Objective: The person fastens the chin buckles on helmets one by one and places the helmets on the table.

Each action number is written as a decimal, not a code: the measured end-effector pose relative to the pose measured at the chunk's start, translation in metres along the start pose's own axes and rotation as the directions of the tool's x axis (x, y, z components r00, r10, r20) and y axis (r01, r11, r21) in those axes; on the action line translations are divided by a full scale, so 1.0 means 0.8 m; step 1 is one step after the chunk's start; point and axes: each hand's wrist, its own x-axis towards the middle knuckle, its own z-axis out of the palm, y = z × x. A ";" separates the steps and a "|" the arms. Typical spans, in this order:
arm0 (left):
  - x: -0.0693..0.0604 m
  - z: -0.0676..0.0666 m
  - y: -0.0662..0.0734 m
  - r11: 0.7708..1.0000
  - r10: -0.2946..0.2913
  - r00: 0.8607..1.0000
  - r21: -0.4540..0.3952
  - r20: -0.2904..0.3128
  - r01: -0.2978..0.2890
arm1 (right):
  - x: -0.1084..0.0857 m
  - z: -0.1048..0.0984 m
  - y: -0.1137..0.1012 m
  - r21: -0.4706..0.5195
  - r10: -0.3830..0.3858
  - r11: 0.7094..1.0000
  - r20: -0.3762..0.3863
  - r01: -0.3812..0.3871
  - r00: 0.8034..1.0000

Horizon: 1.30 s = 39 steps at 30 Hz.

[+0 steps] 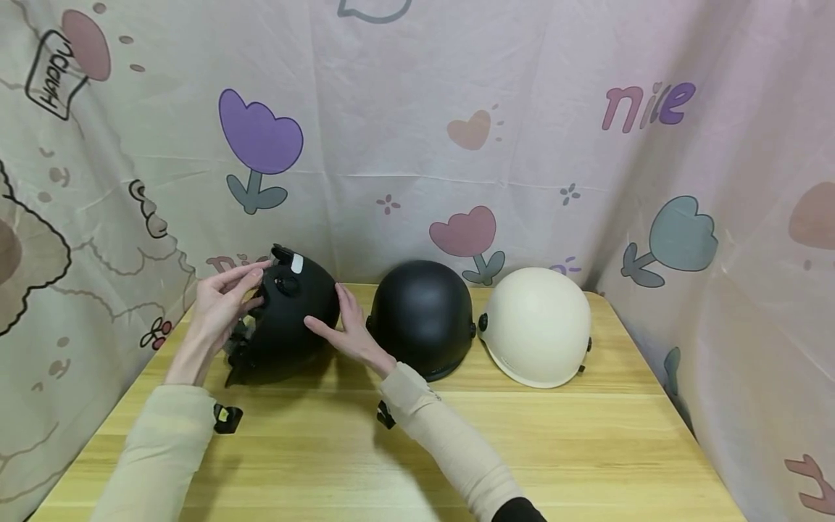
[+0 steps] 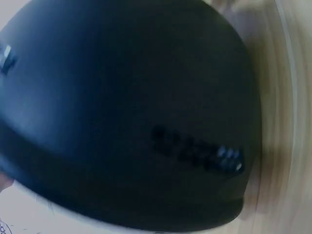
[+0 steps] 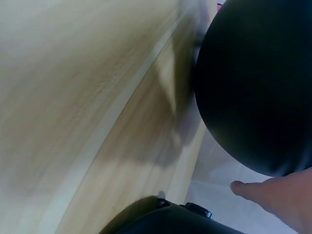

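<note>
A black helmet (image 1: 296, 319) with side fittings and a small white patch is tilted at the left of the table, its opening towards the left. My left hand (image 1: 218, 308) holds it by the rim and straps on that side. Against its rounded crown lies my right hand (image 1: 352, 333), thumb and fingers spread. The black shell (image 2: 131, 97) fills most of the left wrist view, which hides the grip there. In the right wrist view, a finger or thumb of the right hand (image 3: 278, 195) shows beside the dark shell (image 3: 258, 87).
A second black helmet (image 1: 424, 315) stands upright just right of the right hand. Beside it is a cream helmet (image 1: 538, 326). The wooden table (image 1: 313, 464) backs onto a patterned curtain (image 1: 391, 130).
</note>
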 end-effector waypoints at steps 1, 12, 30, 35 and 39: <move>0.000 -0.002 0.000 1.000 0.016 1.000 0.017 0.012 -0.016 | 0.000 0.001 -0.001 0.004 0.007 1.000 0.001 -0.007 1.000; -0.003 -0.023 -0.020 0.995 0.099 0.994 -0.023 0.047 -0.098 | 0.001 0.002 -0.006 0.023 0.044 0.999 -0.025 -0.044 0.999; -0.009 -0.046 -0.033 0.950 -0.003 0.999 0.313 0.038 -0.009 | -0.001 -0.007 -0.019 -0.077 -0.116 0.991 -0.036 0.113 0.993; -0.012 -0.051 -0.033 0.863 -0.085 0.996 0.502 0.038 0.054 | -0.003 -0.006 -0.013 -0.128 -0.197 0.972 0.001 0.196 0.980; -0.014 -0.053 -0.033 0.768 -0.164 0.984 0.636 0.072 0.082 | -0.004 -0.004 -0.008 -0.124 -0.240 0.963 0.023 0.241 0.970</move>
